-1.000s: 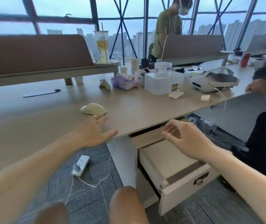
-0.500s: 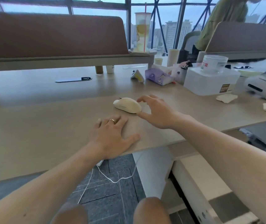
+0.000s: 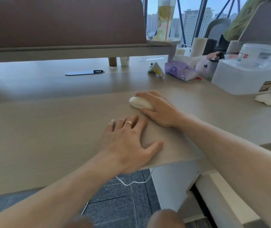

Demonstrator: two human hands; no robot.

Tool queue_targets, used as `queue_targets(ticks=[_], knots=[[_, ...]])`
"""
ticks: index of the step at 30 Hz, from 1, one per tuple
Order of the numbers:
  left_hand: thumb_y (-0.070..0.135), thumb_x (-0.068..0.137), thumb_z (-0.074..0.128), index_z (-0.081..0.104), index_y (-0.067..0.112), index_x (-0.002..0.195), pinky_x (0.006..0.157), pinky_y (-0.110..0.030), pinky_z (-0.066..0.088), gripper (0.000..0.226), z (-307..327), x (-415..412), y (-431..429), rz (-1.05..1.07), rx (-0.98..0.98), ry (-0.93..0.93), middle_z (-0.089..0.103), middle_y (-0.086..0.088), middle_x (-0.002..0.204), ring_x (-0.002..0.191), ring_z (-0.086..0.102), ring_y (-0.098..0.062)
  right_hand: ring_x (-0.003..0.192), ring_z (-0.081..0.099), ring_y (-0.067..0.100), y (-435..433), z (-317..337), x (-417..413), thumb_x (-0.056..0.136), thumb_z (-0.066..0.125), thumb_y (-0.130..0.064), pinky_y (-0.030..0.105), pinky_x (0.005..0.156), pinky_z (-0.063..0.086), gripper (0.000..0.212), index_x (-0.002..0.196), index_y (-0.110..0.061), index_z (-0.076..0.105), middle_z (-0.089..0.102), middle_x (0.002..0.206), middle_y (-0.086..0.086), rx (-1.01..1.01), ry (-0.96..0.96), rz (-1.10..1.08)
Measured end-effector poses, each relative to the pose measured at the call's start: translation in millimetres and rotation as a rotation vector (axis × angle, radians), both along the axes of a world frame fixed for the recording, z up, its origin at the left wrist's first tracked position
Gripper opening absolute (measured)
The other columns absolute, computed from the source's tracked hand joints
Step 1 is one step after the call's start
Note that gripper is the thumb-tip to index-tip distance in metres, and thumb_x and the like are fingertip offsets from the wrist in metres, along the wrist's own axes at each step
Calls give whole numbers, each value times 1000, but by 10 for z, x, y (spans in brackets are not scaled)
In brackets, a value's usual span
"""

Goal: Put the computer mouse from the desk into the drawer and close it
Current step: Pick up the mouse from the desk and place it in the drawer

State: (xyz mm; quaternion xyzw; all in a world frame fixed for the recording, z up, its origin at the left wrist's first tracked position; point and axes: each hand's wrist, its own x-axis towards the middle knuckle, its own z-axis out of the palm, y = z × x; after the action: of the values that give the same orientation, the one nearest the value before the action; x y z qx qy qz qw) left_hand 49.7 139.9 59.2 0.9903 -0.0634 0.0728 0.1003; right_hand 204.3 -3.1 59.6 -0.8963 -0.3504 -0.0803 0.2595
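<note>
A cream computer mouse (image 3: 139, 102) lies on the light wooden desk (image 3: 49, 122). My right hand (image 3: 160, 111) rests over its right half, fingers on top and thumb at its near side, gripping it. My left hand (image 3: 129, 142) lies flat and spread on the desk just in front of the mouse, a gold ring on one finger. The open drawer (image 3: 220, 195) shows at the lower right under the desk edge, mostly hidden by my right forearm.
To the right stand a white plastic box (image 3: 246, 78) with a clear tub on it, a purple tissue pack (image 3: 180, 70) and a crumpled tissue (image 3: 268, 98). A brown divider panel (image 3: 62, 22) runs along the back. A white cable (image 3: 134, 181) hangs below the desk.
My right hand has come up from the open drawer to the desk and closed over the mouse. My left hand has slid a little further onto the desk. The view has moved closer.
</note>
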Motion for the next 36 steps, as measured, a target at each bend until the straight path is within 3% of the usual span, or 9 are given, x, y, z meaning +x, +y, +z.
queue_targets(ticks=[8, 15, 20, 23, 27, 30, 34, 36], knots=[[88, 77, 23, 29, 40, 153, 124, -49, 8, 90, 55, -30, -11, 4, 1, 42, 27, 4, 166, 152, 18, -19, 128, 46, 19, -232, 100, -273, 93, 60, -24, 12, 101, 23, 53, 145, -25, 48, 50, 138, 6, 70, -53, -25], [89, 77, 23, 36, 37, 153, 123, -47, 13, 93, 81, -80, -51, 2, -25, 37, 33, 4, 164, 149, 29, -22, 124, 48, 12, -1159, 383, -1011, 93, 60, -28, 25, 106, 33, 49, 142, -31, 50, 50, 138, -3, 107, -105, -137], [71, 91, 43, 55, 25, 142, 110, -44, 37, 70, 64, -209, -133, -41, -81, -63, 53, 1, 149, 133, 50, -25, 119, 48, 3, -1964, 435, -1714, 94, 61, -30, 26, 100, 38, 51, 142, -40, 46, 50, 136, -12, 117, -103, -280], [66, 87, 41, 60, 20, 136, 106, -44, 43, 70, 16, -330, -402, -160, -159, -119, 59, -3, 142, 127, 55, -27, 107, 52, -3, -2381, 366, -2048, 93, 61, -34, 21, 87, 42, 54, 142, -45, 41, 53, 132, -16, 127, -108, -400], [57, 95, 44, 56, 22, 139, 108, -39, 41, 58, -142, -578, -985, -476, -131, -218, 57, 3, 144, 128, 54, -20, 102, 56, 2, -2727, 220, -2379, 92, 62, -38, 29, 84, 49, 56, 143, -43, 39, 54, 130, -9, 170, -97, -558], [51, 96, 55, 50, 23, 147, 114, -35, 36, 59, -302, -765, -1429, -640, -132, -216, 53, 5, 149, 136, 46, -14, 102, 57, 8, -2851, 62, -2572, 91, 64, -35, 38, 88, 53, 58, 142, -42, 38, 53, 128, -9, 185, -70, -617], [67, 86, 60, 27, 21, 158, 124, -40, 16, 92, -612, -672, -1752, -469, -164, -13, 29, 0, 164, 150, 21, -20, 98, 59, 8, -2926, -196, -2706, 88, 67, -34, 22, 79, 48, 57, 139, -36, 42, 56, 128, -8, 221, 21, -666], [79, 78, 58, 13, 20, 161, 126, -41, 8, 111, -721, -548, -1787, -402, -145, 84, 14, -2, 169, 154, 8, -21, 99, 60, 10, -2949, -324, -2707, 87, 69, -35, 21, 79, 46, 59, 140, -35, 41, 57, 127, -9, 239, 63, -704]])
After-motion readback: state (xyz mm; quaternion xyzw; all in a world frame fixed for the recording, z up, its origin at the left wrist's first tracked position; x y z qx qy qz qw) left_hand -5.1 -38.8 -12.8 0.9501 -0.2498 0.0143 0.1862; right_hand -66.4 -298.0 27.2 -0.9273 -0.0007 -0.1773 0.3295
